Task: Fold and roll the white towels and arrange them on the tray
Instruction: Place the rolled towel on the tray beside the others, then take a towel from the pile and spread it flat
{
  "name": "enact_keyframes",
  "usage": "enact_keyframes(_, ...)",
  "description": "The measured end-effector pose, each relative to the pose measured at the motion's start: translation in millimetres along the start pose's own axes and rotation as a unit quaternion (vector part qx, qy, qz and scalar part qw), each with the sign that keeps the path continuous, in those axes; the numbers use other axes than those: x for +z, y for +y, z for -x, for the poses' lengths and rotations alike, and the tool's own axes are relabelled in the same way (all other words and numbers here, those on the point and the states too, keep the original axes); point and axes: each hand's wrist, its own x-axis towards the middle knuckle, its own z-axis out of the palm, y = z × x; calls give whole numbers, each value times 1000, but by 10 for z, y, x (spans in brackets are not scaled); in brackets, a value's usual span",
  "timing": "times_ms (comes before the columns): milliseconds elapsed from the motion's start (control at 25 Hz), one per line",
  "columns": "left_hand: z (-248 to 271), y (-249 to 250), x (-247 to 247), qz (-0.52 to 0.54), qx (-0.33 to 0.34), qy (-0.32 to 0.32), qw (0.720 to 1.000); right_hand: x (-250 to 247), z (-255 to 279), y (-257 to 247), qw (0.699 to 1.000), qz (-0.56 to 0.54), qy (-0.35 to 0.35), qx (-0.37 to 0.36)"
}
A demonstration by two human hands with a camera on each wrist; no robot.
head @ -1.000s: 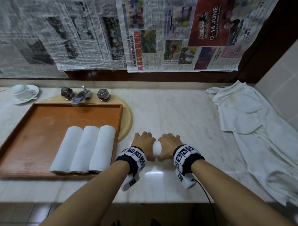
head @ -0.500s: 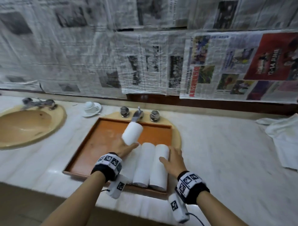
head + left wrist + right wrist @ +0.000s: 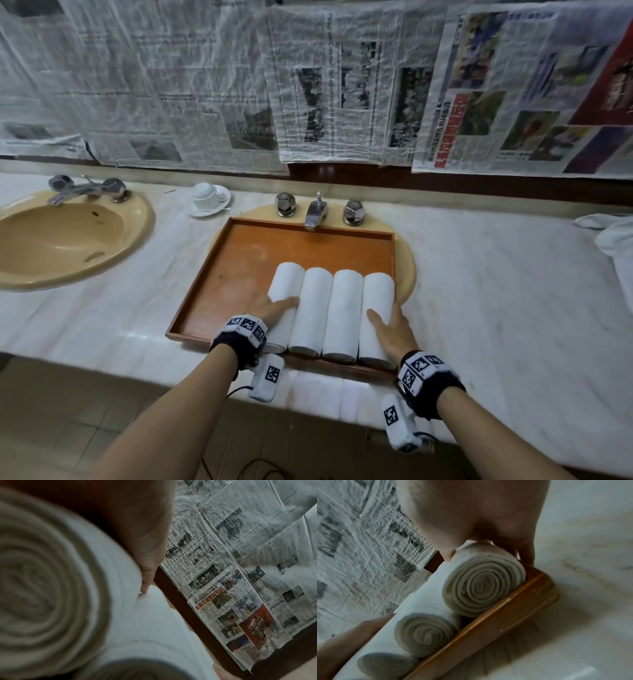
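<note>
Several rolled white towels lie side by side in the right half of the wooden tray. My left hand rests flat on the near part of the leftmost roll; in the left wrist view a fingertip presses into the seam beside this roll. My right hand lies on the rightmost roll, with the thumb on top. The right wrist view shows straight fingers between that roll and the tray wall. Neither hand lifts anything.
The tray sits over a beige basin with a chrome faucet behind it. A second beige sink is at the left, a white cup and saucer between them. Loose white towels lie far right on the marble counter. Newspaper covers the wall.
Half a second ago my left hand held a rolled towel above the tray; now that roll lies as the leftmost of the row. My right hand stays at the rightmost roll.
</note>
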Motion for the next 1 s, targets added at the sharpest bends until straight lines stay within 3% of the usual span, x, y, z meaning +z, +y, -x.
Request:
enact_keyframes(120, -61, -14, 14, -22, 10, 11, 1000, 12, 4, 5, 1000, -3, 2, 4)
enact_keyframes(280, -138, -58, 43, -164, 30, 35, 985, 43, -14, 17, 1000, -3, 7, 0)
enact_keyframes(720, -113, -87, 75, -160, 54, 61, 984, 18, 22, -27, 1000, 23, -2, 8)
enact_keyframes(880, 53, 77, 116, -143, 68, 151, 976, -109, -19, -123, 997, 70, -34, 20)
enact_keyframes(1000, 371, 474, 384, -65, 147, 214, 964, -483, 35, -309, 996, 71, -42, -26)
